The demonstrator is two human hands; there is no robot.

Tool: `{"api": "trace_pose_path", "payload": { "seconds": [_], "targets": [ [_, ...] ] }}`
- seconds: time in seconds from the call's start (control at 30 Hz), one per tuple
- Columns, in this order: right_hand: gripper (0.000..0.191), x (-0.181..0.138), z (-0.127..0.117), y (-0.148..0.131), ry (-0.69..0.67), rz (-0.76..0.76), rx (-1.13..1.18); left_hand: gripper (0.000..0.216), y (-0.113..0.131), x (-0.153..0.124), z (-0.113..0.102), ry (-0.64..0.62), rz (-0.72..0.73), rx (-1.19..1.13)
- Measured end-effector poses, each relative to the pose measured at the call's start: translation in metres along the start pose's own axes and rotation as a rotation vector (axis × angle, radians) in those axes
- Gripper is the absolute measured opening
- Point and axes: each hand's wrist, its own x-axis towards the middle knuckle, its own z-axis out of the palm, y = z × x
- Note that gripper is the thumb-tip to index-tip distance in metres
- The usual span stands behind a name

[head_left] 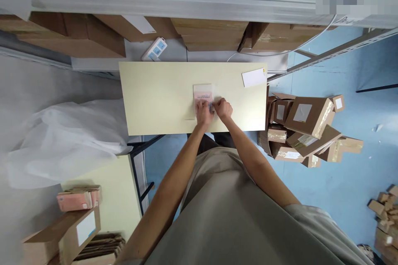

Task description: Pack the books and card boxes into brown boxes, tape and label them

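Observation:
A pale yellow table lies in front of me. A small pink and white packet rests near its middle. My left hand lies on the packet's near edge with curled fingers. My right hand is beside it, fingers pinched at the packet's near right corner. The two hands touch each other over the packet. A clear wrapper seems to lie under the left hand, hard to make out.
A white card lies at the table's far right. Taped cardboard boxes are piled on the blue floor to the right. A white plastic sheet spreads to the left. A power strip and cartons sit beyond the table.

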Motion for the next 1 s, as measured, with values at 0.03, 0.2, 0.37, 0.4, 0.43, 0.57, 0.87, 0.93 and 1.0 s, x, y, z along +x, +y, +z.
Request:
{"api": "trace_pose_path", "payload": {
  "seconds": [0.03,0.2,0.37,0.4,0.43,0.57,0.87,0.93,1.0],
  "targets": [
    [0.033,0.002,-0.001,0.000,0.028,0.011,-0.009,0.029,0.003,-0.001,0.005,0.005,-0.010,0.001],
    [0.036,0.008,0.006,-0.002,0.102,-0.010,0.027,0.030,0.002,0.002,0.014,0.038,-0.053,-0.056],
    [0.014,0.010,0.016,-0.011,0.101,-0.014,0.042,0.026,-0.002,-0.001,0.011,0.050,-0.022,-0.076],
    [0.012,0.011,0.014,-0.012,0.100,-0.011,0.039,0.025,-0.002,-0.002,0.011,0.047,-0.012,-0.067],
    [0.012,0.011,0.013,-0.012,0.091,-0.008,0.043,0.025,-0.001,-0.004,0.010,0.044,-0.003,-0.054],
    [0.032,0.016,0.001,-0.011,0.029,0.038,0.158,0.023,0.007,-0.009,0.003,0.015,0.016,-0.013],
    [0.028,0.019,-0.012,-0.013,-0.091,-0.147,0.228,0.016,0.023,-0.014,-0.001,-0.039,-0.038,-0.003],
    [0.032,0.021,-0.014,-0.013,-0.141,-0.233,0.202,0.009,0.021,-0.015,0.000,-0.017,-0.077,-0.017],
    [0.036,0.025,-0.018,-0.012,-0.187,-0.332,0.127,0.012,0.019,-0.015,0.001,0.000,-0.107,-0.036]
  ]
}}
